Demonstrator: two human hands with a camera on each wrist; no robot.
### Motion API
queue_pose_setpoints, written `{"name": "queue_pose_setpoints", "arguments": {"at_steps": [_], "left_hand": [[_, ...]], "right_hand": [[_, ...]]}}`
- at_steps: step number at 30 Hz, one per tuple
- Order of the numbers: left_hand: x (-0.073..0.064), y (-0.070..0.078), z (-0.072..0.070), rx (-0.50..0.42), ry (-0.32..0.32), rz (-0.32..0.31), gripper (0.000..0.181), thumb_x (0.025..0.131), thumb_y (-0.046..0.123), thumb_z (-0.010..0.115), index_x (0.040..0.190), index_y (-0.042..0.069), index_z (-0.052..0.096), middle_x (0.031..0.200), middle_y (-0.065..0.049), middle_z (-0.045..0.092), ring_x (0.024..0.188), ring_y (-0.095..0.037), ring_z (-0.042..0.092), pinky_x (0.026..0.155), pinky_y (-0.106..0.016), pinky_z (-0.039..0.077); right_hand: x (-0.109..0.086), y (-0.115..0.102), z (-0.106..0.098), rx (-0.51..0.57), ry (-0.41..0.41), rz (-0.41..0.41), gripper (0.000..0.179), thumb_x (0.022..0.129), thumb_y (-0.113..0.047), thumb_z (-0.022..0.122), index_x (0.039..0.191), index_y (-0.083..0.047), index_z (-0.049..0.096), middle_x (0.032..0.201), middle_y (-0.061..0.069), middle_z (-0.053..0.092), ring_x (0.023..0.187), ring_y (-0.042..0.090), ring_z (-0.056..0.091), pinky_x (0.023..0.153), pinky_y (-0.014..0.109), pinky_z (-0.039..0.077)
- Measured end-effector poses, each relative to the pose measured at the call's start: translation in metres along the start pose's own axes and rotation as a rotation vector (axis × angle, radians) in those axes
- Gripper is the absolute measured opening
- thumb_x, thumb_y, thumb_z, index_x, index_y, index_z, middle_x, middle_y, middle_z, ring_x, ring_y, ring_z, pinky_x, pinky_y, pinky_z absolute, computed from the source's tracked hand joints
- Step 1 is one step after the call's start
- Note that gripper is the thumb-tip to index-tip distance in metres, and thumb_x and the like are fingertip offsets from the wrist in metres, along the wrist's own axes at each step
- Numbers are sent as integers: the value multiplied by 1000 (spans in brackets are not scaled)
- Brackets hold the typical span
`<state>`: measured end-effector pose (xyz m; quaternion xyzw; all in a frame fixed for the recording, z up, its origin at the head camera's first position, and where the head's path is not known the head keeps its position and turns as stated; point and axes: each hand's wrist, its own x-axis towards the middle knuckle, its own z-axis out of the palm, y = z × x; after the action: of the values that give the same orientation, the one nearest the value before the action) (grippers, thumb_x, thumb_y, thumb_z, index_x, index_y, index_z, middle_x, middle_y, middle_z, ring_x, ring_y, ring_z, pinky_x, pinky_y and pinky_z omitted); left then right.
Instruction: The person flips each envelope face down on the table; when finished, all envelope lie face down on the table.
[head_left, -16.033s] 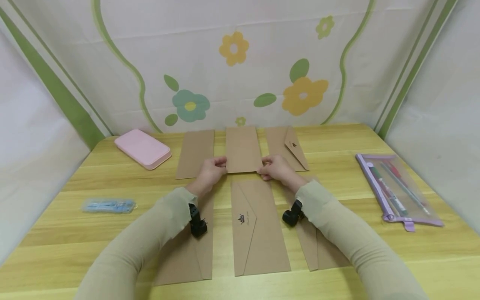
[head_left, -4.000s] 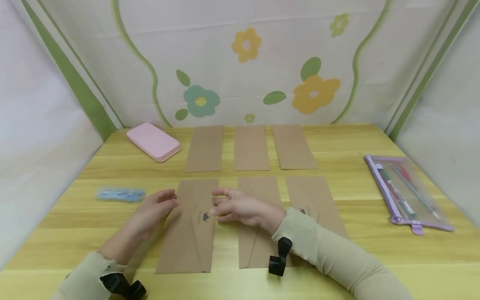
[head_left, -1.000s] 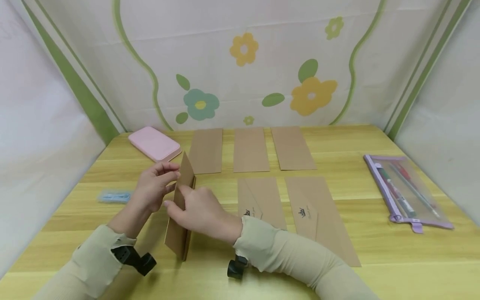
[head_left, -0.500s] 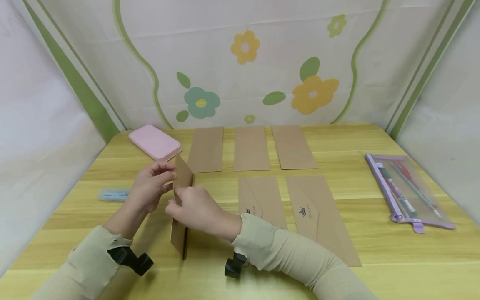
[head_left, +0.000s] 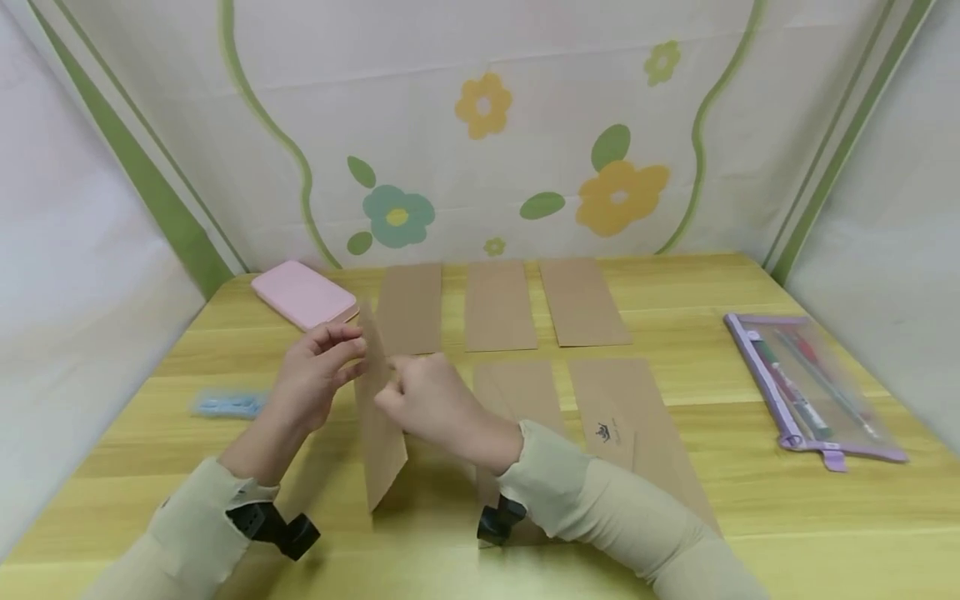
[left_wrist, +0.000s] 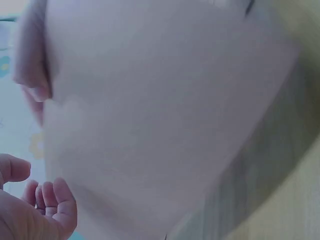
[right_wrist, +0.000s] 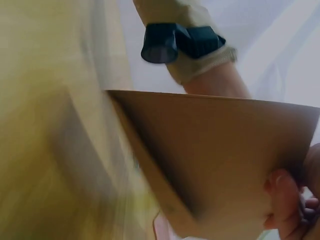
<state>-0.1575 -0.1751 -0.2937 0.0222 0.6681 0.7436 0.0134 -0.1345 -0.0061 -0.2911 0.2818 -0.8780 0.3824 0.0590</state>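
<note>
One brown envelope, plain-faced, dark band along one side, stands upright over the counter; right hand's fingers pinch its edge. Left hand just beside, fingers bent, thumb apart; contact can't be told. Blurred in left wrist view. Right sleeve covers parts of two flat envelopes. Counter yellow wood-grain; flowered cloth behind.
</note>
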Motion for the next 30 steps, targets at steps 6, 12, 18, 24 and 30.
{"name": "queue_pose_setpoints", "arguments": {"at_steps": [6, 12, 18, 24, 30], "left_hand": [[-14, -8, -14, -71, 118, -8, 11, 90, 3, 56, 92, 13, 57, 90, 6, 54, 82, -6, 54, 76, -20, 51], [-25, -34, -25, -164, 110, -80, 18, 93, 3, 50, 90, 17, 61, 83, 8, 59, 78, -4, 57, 73, -19, 51], [-26, -48, -20, -272, 96, -69, 20, 93, 5, 52, 85, 17, 66, 75, 6, 63, 68, -4, 59, 61, -17, 51], [-22, -47, -23, -226, 126, -93, 20, 92, 4, 54, 86, 19, 65, 73, 7, 63, 64, -4, 58, 59, -16, 49], [-23, -44, -42, 36, 12, -123, 33, 92, 4, 53, 125, 9, 50, 78, 9, 65, 70, -3, 60, 65, -18, 51]], "right_hand": [[-2, 23, -2, 260, 125, 79, 45, 78, -5, 49, 121, 4, 57, 42, -8, 30, 36, 3, 21, 39, 17, 21], [-5, 42, 7, 489, 234, 111, 41, 81, -3, 49, 120, 1, 58, 46, -4, 35, 38, 3, 23, 39, 18, 20], [-9, 52, 17, 605, 288, 181, 38, 82, -1, 51, 119, 1, 58, 49, -4, 41, 39, 3, 26, 37, 18, 21], [-9, 58, 18, 657, 187, 237, 48, 84, -3, 49, 132, -2, 49, 49, -2, 44, 40, 9, 37, 37, 22, 37], [-11, 60, 18, 639, -61, 336, 66, 85, -4, 55, 144, -2, 26, 52, 4, 53, 43, 17, 51, 46, 28, 51]]}}
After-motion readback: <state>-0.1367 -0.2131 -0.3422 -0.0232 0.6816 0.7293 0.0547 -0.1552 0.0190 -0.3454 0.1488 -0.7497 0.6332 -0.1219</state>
